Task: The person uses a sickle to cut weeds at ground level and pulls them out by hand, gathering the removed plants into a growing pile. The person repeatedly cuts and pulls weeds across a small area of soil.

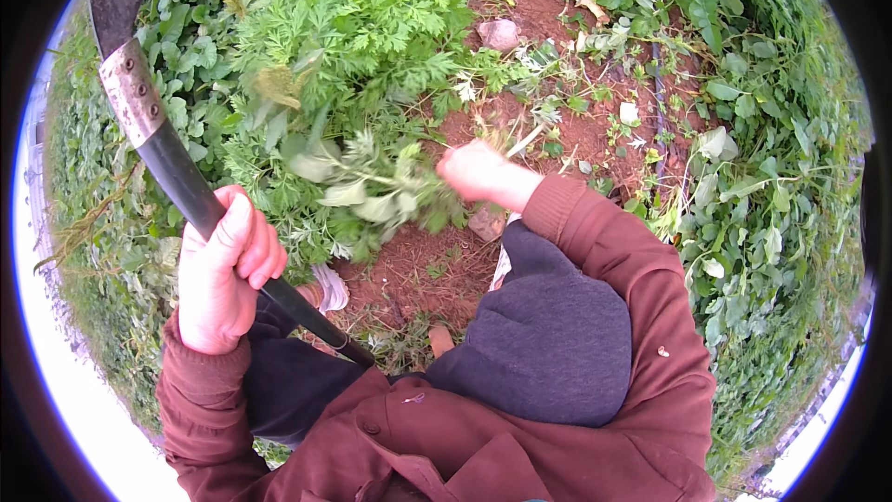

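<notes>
My left hand [226,265] is wrapped round the dark handle of a sickle [177,167]. Its curved, rust-dark blade rises to the upper left, joined to the handle by a riveted metal collar. My right hand [478,172] is closed on a bunch of pulled-up weeds [372,181], whose leaves reach left of the fist and are blurred by motion. A pale stem end sticks out on the right side of that hand. Feathery green plants [358,28] grow just beyond both hands.
A strip of reddish soil [595,139] with cut leaves runs ahead to the right, crossed by a thin dark hose [659,102]. A pinkish stone [499,34] lies on it. Leafy vines [762,177] border the right side. My bent knee [548,325] is close below the right hand.
</notes>
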`<state>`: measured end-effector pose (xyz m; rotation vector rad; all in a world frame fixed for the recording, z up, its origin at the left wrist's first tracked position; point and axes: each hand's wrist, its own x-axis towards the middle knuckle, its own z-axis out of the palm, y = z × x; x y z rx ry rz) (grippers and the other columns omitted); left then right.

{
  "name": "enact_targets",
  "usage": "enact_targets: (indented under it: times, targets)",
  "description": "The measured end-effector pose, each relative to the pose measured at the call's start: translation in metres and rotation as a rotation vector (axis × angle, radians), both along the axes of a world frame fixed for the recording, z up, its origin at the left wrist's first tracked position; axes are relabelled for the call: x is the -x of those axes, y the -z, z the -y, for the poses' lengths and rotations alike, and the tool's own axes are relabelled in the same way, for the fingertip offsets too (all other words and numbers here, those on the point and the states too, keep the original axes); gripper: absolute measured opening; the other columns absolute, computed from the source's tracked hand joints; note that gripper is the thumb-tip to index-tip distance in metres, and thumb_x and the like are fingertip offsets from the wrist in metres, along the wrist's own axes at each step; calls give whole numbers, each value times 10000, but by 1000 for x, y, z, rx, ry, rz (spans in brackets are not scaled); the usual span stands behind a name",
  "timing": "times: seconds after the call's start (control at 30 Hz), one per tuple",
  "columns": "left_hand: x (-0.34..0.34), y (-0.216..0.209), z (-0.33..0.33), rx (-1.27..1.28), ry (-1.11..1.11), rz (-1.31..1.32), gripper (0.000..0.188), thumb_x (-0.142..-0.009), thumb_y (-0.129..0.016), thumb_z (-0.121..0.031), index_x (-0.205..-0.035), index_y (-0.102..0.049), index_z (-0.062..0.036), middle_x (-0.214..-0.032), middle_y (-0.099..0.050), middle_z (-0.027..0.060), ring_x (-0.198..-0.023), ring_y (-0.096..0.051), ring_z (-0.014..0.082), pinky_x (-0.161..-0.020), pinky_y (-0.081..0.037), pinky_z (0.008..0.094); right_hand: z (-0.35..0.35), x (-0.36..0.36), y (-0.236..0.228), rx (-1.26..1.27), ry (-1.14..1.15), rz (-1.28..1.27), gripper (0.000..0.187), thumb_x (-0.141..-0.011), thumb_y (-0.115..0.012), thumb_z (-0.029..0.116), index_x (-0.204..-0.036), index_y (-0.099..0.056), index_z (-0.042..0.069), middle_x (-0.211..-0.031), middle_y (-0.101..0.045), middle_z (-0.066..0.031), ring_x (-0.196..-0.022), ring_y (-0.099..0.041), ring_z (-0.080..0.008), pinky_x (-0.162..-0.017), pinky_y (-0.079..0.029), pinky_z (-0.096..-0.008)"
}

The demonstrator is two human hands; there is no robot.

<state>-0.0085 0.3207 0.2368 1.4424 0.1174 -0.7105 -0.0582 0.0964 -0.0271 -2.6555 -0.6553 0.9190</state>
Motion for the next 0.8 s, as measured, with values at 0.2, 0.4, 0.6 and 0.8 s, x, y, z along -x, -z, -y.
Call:
enact_targets:
  times: [0.2,0.4,0.6,0.8]
  targets:
    - [-10,5,-4,-22,-61,-14,207,-931,-553,-221,-812,-450,-86,-506,-339,-26,-420,-308,87,-437,-288,249,88,-38,63,169,509,624,372,-765,-540,69,-1130,-476,30,-1028,-537,-144,-786,-628,-234,-707,-469,-366]
    - [-22,11,3,-49,-83,-31,212,-933,-549,-220,-807,-447,-84,-504,-339,-25,-418,-312,90,-435,-285,248,105,-79,96,146,386,478,500,-764,-538,63,-1257,-454,67,-1189,-526,-95,-1122,-482,-251,-905,-406,-365]
    - [-27,13,8,-66,-110,-49,218,-933,-548,-227,-806,-444,-84,-503,-334,-26,-417,-311,90,-434,-285,249,110,-92,92,236,191,306,182,-733,-565,145,-898,-644,149,-1016,-575,-58,-1038,-481,-232,-920,-363,-374]
    - [-27,15,14,-68,-110,-54,186,-934,-544,-214,-832,-457,-86,-508,-332,-25,-418,-313,92,-436,-295,251,130,-92,94,-14,278,111,395,-714,-558,144,-1101,-641,161,-1086,-634,-72,-1113,-530,-226,-1001,-354,-366]
